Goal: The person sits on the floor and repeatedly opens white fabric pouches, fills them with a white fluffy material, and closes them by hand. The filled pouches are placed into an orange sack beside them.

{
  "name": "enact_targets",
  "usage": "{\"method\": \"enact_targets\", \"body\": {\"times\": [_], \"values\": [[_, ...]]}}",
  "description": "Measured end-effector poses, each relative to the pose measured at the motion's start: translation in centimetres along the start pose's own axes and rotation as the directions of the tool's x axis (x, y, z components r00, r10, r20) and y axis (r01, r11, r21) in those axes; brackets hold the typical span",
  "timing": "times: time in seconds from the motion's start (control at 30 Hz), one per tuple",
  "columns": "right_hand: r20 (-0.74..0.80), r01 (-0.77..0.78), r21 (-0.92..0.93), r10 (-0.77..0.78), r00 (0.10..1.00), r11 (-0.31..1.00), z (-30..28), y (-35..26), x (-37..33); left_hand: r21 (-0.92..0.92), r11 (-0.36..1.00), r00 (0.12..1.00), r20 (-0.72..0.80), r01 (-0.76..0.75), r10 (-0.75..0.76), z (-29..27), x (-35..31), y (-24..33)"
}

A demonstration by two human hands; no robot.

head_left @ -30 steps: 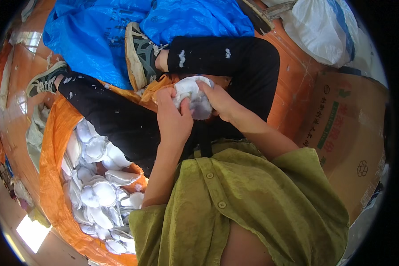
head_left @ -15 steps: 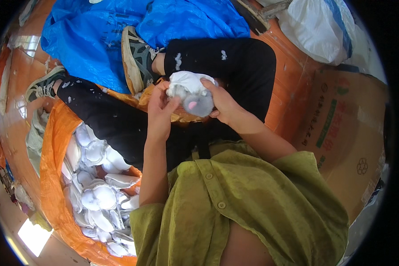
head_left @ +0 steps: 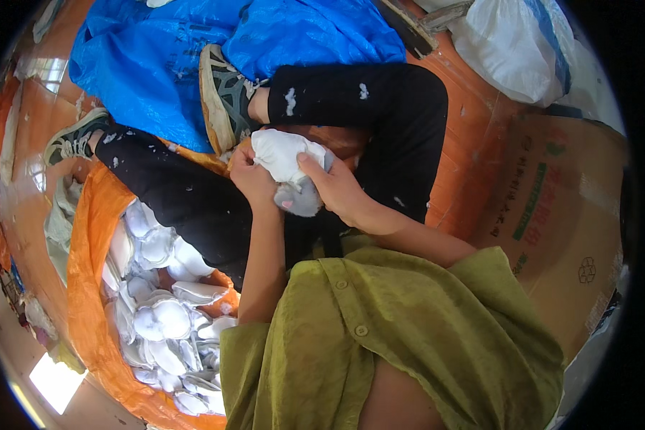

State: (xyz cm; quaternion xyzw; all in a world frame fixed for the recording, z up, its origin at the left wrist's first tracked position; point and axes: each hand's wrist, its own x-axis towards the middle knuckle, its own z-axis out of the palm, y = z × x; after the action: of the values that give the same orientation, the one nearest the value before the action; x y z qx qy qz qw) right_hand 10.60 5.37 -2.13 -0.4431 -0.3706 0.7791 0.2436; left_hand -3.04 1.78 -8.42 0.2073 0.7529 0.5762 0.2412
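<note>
A plush toy skin (head_left: 283, 155) is held between my two hands above my lap. Its white fabric side covers most of it, and grey fur with a small pink patch shows at the near end. My left hand (head_left: 256, 179) grips its left edge, fingers closed and partly hidden under the cloth. My right hand (head_left: 337, 189) pinches it from the right, thumb lying on the white cloth. Several similar white pieces with grey edges (head_left: 163, 319) lie heaped in an orange sack (head_left: 86, 287) at my left.
Blue plastic sheeting (head_left: 150, 79) spreads ahead, against my shoe (head_left: 226, 97). A large cardboard box (head_left: 552, 215) stands on the right, with a stuffed white sack (head_left: 509, 50) beyond it. Bits of white fluff cling to my black trousers (head_left: 401, 107).
Both hands have drawn slightly nearer and to the left with the plush toy skin. It has turned, with more white cloth and less grey fur facing up.
</note>
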Motion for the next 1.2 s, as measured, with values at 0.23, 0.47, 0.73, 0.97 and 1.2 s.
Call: {"method": "enact_targets", "body": {"times": [0.23,0.47,0.73,0.97,1.2], "values": [[-0.023,0.039,0.125,-0.036,0.999,0.991,-1.7,-1.4,1.4,-0.233,0.972,0.955,0.294,0.044,0.027,-0.6,-3.1,7.5],[0.172,0.084,-0.257,-0.040,0.984,0.963,-0.4,-0.4,-1.8,0.330,0.907,0.941,-0.122,-0.260,0.314,-2.2,0.1,4.9],[0.019,0.483,-0.296,-0.501,0.865,0.824,-2.2,-1.0,0.2,-0.608,0.507,0.789,0.521,0.611,-0.326,-3.4,-2.5,7.3],[0.318,0.729,-0.555,-0.708,0.630,0.400,-4.2,-1.7,0.4,-0.734,0.346,0.812,0.538,0.584,-0.228,-3.4,-3.5,11.3],[0.347,0.533,-0.664,-0.414,0.841,0.524,-4.2,-1.0,-1.0,-0.608,0.659,0.878,0.444,0.442,-0.179,-2.2,-3.5,9.1]]}}
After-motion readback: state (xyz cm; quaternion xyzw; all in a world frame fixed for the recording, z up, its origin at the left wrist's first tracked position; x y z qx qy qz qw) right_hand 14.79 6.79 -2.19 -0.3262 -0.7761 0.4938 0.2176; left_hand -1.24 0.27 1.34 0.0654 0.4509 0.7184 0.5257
